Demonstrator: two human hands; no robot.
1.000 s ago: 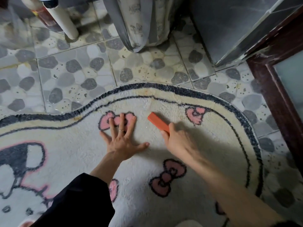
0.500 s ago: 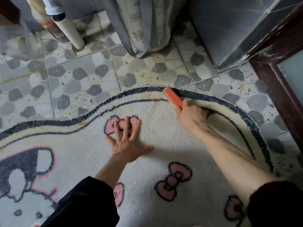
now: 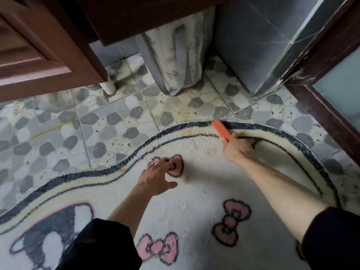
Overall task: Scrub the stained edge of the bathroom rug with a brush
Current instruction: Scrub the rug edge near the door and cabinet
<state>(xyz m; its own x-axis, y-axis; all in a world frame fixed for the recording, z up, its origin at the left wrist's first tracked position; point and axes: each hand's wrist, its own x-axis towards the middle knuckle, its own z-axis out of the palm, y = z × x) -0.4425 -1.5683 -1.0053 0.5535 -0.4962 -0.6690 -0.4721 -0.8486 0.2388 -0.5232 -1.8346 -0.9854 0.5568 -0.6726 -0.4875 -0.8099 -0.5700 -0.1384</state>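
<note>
A white fluffy bathroom rug (image 3: 194, 201) with pink bows and a dark blue border lies on the tiled floor. Brownish stains show along its cream band near the far edge (image 3: 194, 131). My right hand (image 3: 238, 149) grips an orange brush (image 3: 222, 130), whose far end lies on the dark border. My left hand (image 3: 157, 177) rests on the rug over a pink bow, fingers spread, a ring on one finger.
Pebble-pattern floor tiles (image 3: 116, 121) lie beyond the rug. A brown wooden cabinet (image 3: 44, 47) hangs over the far left, with a white pipe (image 3: 108, 86) under it. A grey curtain (image 3: 175, 61) hangs at the back. A dark door frame (image 3: 321, 106) stands on the right.
My right hand pushed the brush from the rug's inner area out to the dark border. My left hand stayed on the bow, now looking less flat. The view tilted up, showing the cabinet.
</note>
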